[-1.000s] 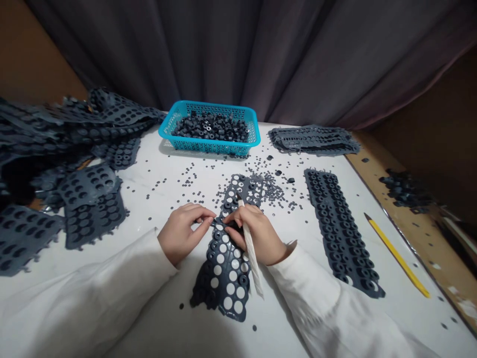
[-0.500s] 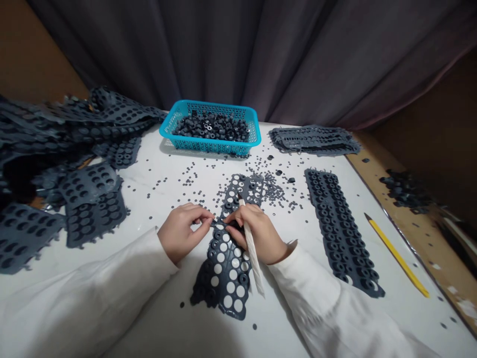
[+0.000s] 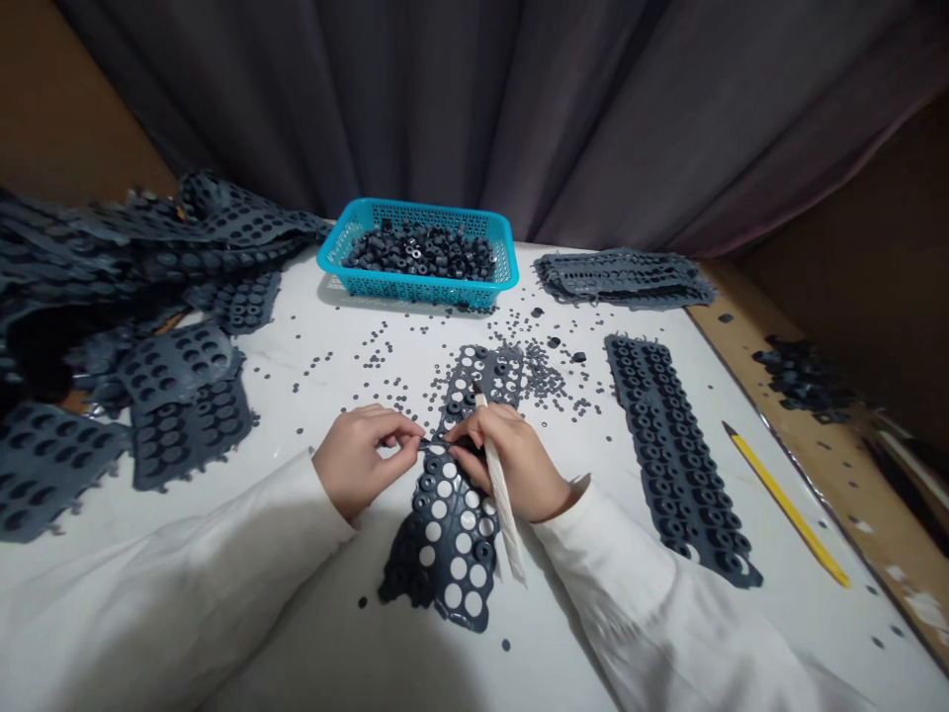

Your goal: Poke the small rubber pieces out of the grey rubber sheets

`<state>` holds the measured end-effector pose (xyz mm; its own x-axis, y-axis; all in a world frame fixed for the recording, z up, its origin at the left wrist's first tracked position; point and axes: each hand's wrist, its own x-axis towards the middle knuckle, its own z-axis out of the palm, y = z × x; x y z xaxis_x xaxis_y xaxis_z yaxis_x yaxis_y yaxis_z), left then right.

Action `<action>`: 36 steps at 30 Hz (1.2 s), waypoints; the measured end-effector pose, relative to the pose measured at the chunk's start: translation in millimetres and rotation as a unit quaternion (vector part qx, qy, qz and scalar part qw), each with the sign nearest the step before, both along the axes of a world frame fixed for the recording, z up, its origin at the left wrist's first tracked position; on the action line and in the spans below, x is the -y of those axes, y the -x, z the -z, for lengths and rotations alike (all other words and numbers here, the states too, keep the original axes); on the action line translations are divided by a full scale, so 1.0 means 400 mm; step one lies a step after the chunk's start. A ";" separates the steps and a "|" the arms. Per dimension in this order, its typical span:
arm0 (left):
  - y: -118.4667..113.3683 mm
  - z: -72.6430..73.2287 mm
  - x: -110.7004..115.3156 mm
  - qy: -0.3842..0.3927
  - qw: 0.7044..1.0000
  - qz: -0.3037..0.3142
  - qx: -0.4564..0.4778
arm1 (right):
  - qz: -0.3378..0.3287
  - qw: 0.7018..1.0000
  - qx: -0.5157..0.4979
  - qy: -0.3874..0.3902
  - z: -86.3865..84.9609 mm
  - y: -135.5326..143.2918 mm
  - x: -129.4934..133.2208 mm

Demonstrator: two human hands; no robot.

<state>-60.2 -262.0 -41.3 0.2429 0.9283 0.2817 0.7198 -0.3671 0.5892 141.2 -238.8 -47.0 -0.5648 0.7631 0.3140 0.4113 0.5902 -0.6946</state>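
Dark grey rubbery sheet with rows of round holes point(image 3: 446, 556) lies on the white tabletop point(image 3: 356, 653), nearer than the turquoise perforated plastic basket point(image 3: 419, 290); the left hand point(image 3: 371, 457) presses thumb against forefinger, on what I cannot tell, while the right hand point(image 3: 523, 463) grips a white-wrapped, dark-tipped stick point(image 3: 502, 499)

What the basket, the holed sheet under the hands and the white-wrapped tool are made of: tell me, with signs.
Basket: likely plastic, semi-gloss, given its evenly perforated walls and bright rim.
Holed sheet: probably rubber, with a slight sheen, given its ragged edges and glints.
White-wrapped tool: matte wrap, perhaps paper or tape, by its creases; its core is mostly hidden.
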 end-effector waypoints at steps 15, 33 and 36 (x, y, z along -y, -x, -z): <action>0.006 -0.007 0.001 -0.003 1.000 -0.010 -0.008 | 0.000 1.000 0.000 -0.006 -0.001 0.001 0.001; 0.008 -0.009 0.002 -0.005 1.000 -0.026 -0.012 | 0.001 1.000 -0.002 -0.004 -0.003 0.002 0.001; 0.009 -0.007 0.002 -0.003 1.000 -0.028 -0.011 | 0.000 1.000 -0.008 -0.004 -0.002 0.001 0.001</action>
<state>-63.8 -262.7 -38.4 0.1960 0.9388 0.2831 0.7526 -0.3291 0.5703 140.8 -239.3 -46.3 -0.5604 0.7601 0.3288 0.3997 0.5959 -0.6965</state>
